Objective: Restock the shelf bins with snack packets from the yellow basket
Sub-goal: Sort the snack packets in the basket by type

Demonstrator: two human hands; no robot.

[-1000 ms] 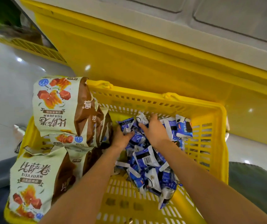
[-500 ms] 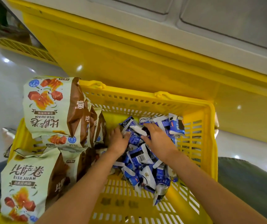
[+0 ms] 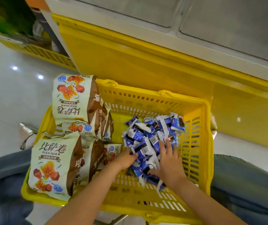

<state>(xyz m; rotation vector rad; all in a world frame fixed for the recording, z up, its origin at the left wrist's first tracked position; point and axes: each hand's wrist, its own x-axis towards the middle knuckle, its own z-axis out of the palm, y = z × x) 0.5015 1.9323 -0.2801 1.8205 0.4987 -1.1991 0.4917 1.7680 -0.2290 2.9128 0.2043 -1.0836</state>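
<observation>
A yellow basket (image 3: 147, 95) sits on the floor between my knees. Its right half holds a heap of small blue and white snack packets (image 3: 147, 132). Its left half is packed with large cream and brown snack bags (image 3: 71, 98), one of them lying nearest me (image 3: 52, 163). My left hand (image 3: 125, 159) digs into the heap's left edge, its fingers curled around packets. My right hand (image 3: 169, 163) lies spread on the near right of the heap, fingers straight and thumb tucked at the packets' lower edge.
A yellow cabinet wall (image 3: 130, 59) with a grey glass lid (image 3: 211, 21) rises just behind the basket. Another yellow slatted basket (image 3: 45, 54) stands far left on the glossy floor. My jeans-clad legs (image 3: 243, 184) flank the basket, with a shoe (image 3: 26, 135) at left.
Both hands have drawn back from the far side of the heap to its near part. My right hand has spread flat while my left has slid under packets.
</observation>
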